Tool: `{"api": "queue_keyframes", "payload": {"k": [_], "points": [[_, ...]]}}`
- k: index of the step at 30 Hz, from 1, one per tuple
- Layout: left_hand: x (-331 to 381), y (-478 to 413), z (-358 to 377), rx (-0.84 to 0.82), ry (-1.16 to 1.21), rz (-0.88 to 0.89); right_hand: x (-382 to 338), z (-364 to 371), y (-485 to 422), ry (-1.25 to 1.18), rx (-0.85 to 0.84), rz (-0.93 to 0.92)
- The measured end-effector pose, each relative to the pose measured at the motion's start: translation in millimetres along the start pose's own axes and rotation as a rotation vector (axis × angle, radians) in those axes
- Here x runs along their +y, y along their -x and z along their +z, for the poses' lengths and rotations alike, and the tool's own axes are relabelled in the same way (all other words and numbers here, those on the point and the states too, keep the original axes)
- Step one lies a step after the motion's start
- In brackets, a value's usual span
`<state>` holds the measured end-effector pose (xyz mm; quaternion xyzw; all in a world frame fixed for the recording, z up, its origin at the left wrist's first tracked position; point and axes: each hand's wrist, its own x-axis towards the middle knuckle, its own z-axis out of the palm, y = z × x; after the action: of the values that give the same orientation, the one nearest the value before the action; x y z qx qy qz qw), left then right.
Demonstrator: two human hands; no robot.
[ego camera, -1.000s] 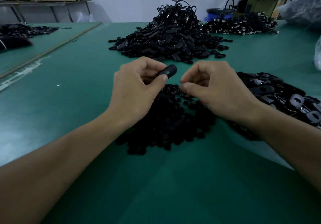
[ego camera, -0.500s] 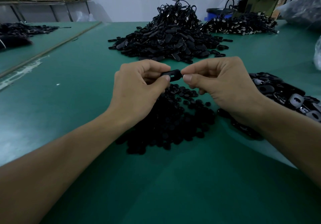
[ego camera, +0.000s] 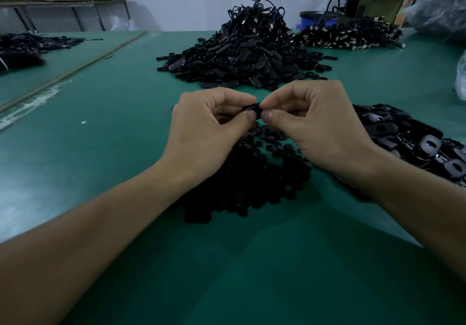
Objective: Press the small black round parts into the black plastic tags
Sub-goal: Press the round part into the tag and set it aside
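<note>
Hands meet at centre frame above a matt green table (ego camera: 121,153). Your left hand (ego camera: 209,128) pinches a smooth, oblong black plastic tag (ego camera: 251,108) between the thumb and curled forefinger. Your right hand (ego camera: 320,128) pinches its other end, with the thumb tips nearly touching. Whether a round part sits under your right fingers cannot be told.

Toward 6 o'clock from the hands lie the small black round parts (ego camera: 247,186), dull button-like discs in a low pile. At 12 o'clock rises a glossy heap of tags (ego camera: 242,57) topped with cord loops. At 3 o'clock lie open tag shells (ego camera: 416,143), some with grey faces and dark oval openings.

Half a second ago the tag showed plainly between your hands. They have since closed together, and it is now mostly covered.
</note>
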<state>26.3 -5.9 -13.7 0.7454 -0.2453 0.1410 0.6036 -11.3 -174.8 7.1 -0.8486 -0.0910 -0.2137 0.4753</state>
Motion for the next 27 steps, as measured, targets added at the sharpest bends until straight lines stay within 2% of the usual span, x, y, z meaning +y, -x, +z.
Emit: {"api": "queue_keyframes", "payload": {"k": [17, 27], "points": [[3.2, 2.0, 3.0, -0.038, -0.097, 0.033, -4.2, 3.2, 4.3, 0.064, 0.033, -0.088], [6.1, -0.3, -1.1, -0.063, 0.153, -0.063, 2.4, -0.9, 1.4, 0.015, 0.023, -0.151]]}}
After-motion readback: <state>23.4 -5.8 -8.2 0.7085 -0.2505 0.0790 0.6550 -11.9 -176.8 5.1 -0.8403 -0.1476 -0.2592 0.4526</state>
